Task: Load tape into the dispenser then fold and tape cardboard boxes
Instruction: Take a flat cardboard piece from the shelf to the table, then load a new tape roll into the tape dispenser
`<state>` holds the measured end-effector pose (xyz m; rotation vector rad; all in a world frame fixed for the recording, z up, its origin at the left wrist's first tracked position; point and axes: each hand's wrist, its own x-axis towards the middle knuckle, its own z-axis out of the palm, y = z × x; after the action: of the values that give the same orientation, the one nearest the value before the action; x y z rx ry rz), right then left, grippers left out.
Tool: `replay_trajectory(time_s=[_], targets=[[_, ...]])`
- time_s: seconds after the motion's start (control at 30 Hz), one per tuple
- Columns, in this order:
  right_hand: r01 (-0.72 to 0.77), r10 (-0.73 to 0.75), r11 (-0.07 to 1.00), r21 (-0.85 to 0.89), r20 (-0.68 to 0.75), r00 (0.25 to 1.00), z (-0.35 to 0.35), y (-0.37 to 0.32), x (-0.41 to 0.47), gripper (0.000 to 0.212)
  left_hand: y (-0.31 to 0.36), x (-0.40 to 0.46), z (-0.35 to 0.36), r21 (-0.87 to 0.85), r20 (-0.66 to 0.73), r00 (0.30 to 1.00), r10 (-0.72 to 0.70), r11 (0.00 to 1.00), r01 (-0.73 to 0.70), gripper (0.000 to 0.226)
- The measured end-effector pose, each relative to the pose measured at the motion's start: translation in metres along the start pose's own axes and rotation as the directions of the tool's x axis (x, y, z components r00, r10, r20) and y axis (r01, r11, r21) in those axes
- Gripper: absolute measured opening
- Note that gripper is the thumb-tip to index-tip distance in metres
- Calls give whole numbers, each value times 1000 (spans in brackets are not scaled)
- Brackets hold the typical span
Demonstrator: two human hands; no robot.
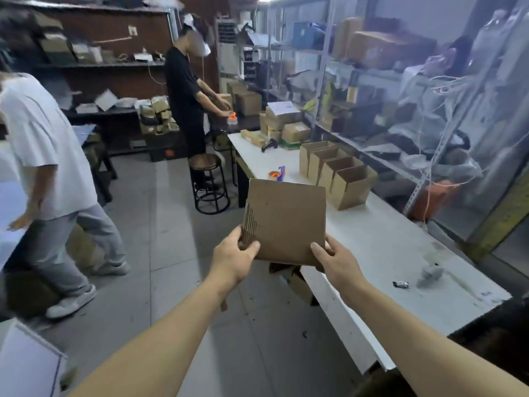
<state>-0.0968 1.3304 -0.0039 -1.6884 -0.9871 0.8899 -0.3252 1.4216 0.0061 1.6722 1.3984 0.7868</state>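
Scene: a packing room, with a long white tabletop (395, 247) running beside metal shelving
Hands: the left hand (233, 257) and right hand (336, 260) hold a flat cardboard blank (286, 222) in the air, over the floor by the tabletop's near edge
Fingers: on both hands they are curled round the blank's lower corners, thumbs on the near face, gripping it; the far fingers are hidden behind the card
Blank: not yet opened out, tilted up toward the camera, one corner torn to show the corrugation
Dispenser: an orange and blue tape dispenser (277, 173) sits on the tabletop beyond the blank, well apart from the hands; whether tape is loaded cannot be told
Done: four boxes (337, 174) stand folded in a row on the tabletop, tops open
Left: by the look of it, this blank still needs folding and taping, and more may follow
Others: two people (186, 90) work elsewhere in the room, one at a far bench
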Motion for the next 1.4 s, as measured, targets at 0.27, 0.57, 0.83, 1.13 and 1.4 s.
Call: replay_trajectory(time_s=[0.27,0.57,0.83,1.13,1.4], targets=[[-93,97,995,29,-203,974,21,-20,101,40,21,150,7,29,181,982,50,998,-56,47],[-163,218,974,157,-466,858,-28,31,213,41,63,300,125,48,495,854,163,976,-214,27],[-290,411,912,291,-604,683,-68,81,261,33,83,378,234,65,718,679,155,956,-287,41],[-385,587,809,444,-657,473,-74,136,303,36,62,446,336,51,889,448,90,955,-293,39],[-454,719,684,570,-630,293,-57,157,334,38,35,489,390,96,953,302,-16,962,-254,41]])
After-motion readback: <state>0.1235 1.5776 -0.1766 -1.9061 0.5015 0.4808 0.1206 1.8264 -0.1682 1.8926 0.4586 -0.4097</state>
